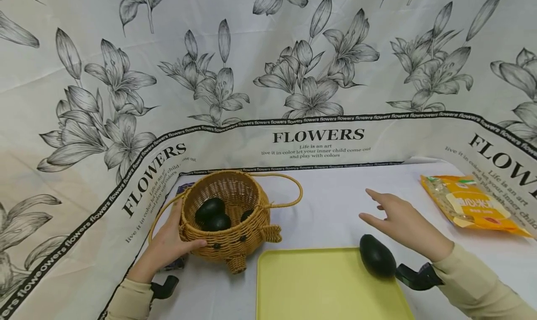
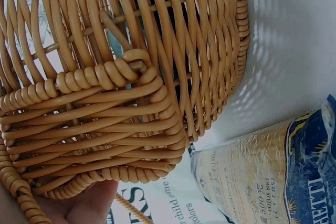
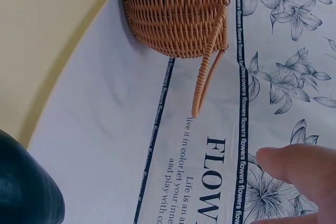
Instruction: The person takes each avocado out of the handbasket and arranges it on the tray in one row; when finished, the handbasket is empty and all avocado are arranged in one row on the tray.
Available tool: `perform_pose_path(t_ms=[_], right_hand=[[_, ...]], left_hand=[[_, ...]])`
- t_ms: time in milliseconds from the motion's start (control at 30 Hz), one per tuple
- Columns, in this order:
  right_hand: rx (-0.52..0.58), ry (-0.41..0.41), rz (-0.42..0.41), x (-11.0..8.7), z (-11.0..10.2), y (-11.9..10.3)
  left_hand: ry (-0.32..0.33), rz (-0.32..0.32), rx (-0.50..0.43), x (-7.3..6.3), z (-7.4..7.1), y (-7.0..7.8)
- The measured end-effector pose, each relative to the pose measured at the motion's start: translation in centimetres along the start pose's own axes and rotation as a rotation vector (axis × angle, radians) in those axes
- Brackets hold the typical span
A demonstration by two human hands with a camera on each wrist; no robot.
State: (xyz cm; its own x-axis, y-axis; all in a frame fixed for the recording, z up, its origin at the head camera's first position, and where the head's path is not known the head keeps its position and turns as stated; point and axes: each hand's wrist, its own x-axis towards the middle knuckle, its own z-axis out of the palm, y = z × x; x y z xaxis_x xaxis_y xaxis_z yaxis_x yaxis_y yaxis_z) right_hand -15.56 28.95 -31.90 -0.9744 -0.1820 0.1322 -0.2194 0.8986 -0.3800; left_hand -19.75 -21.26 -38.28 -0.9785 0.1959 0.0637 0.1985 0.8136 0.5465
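Observation:
My left hand (image 1: 169, 241) holds the left side of a round wicker basket (image 1: 226, 243) with an animal face, its thumb lying across the front. Inside the basket lie dark avocados (image 1: 211, 210), partly hidden by the wall. In the left wrist view the woven ear (image 2: 94, 135) of the basket is close up, with a bit of the hand below it. Fingers stretched out and holding nothing, my right hand (image 1: 402, 222) hovers over the white cloth. Nearest to it is another dark avocado (image 1: 377, 256), which lies on the right edge of a yellow tray (image 1: 310, 282).
An orange bag (image 1: 474, 206) of grain-like food lies at the far right. Beside the basket on the left is a spaghetti bag (image 2: 262, 177), mostly hidden in the head view. A flower-printed curtain (image 1: 314, 143) rises behind and at both sides. The basket's handle (image 1: 293, 185) leans right.

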Motion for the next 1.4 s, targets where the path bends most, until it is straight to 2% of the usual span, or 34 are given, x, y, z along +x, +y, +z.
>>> perform_pose_path(t_ms=[633, 867, 1400], right_hand=[[0.011, -0.002, -0.095, 3.0, -1.0, -4.1], [0.024, 0.009, -0.126, 4.3, -1.7, -5.4], [0.037, 0.012, -0.174, 5.5, -2.9, -7.4]], left_hand=[[0.024, 0.016, -0.005, 0.0, 0.3, 0.1], [0.015, 0.008, -0.006, 0.0, 0.3, 0.2], [0.034, 0.016, -0.022, 0.0, 0.1, 0.0]])
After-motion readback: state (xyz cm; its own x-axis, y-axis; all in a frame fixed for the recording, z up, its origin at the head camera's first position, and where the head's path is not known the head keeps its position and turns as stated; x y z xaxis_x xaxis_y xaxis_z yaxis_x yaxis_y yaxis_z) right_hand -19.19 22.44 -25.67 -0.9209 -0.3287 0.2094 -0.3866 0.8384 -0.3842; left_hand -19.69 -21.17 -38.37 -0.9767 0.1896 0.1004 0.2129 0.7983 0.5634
